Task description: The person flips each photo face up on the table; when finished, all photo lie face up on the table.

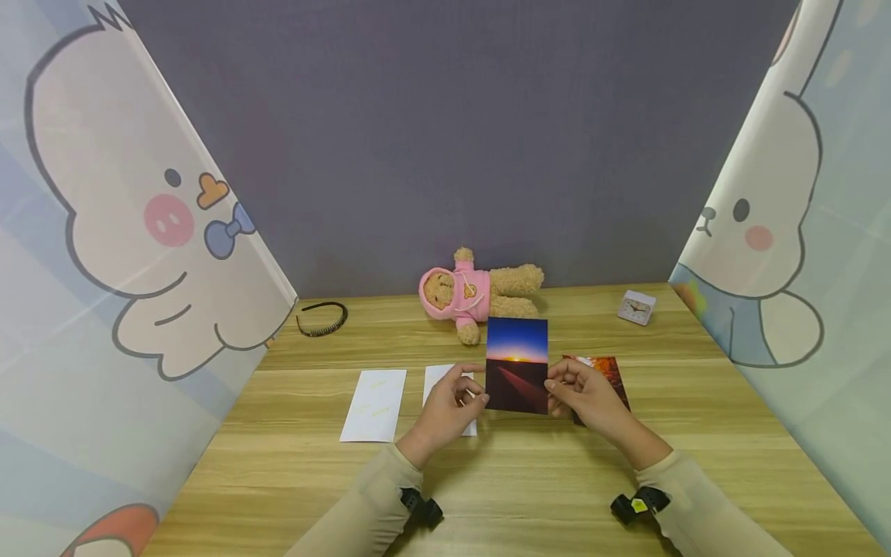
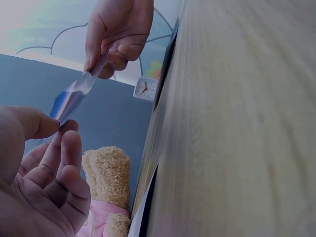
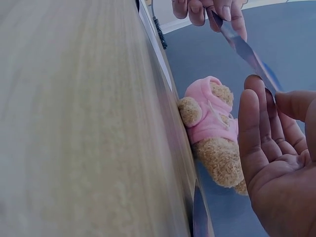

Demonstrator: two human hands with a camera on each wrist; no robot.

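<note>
A photo print (image 1: 517,365) of a sunset over a dark road is held upright above the table, its picture side toward the head camera. My left hand (image 1: 451,408) pinches its left edge between thumb and fingertip. On the opposite edge, my right hand (image 1: 585,393) pinches it the same way. Both wrist views show the print (image 2: 74,96) nearly edge-on, stretched between the two hands. Behind my right hand lies a second print (image 1: 607,371) with red-orange foliage, partly covered. A white sheet (image 1: 437,376) lies partly hidden behind my left hand.
Another white sheet (image 1: 373,405) with faint yellow marks lies further left. At the back are a black headband (image 1: 322,319), a teddy bear (image 1: 476,291) in a pink hoodie lying on its side, and a small white clock (image 1: 636,308). Walls enclose the wooden table (image 1: 529,495) at the back and sides.
</note>
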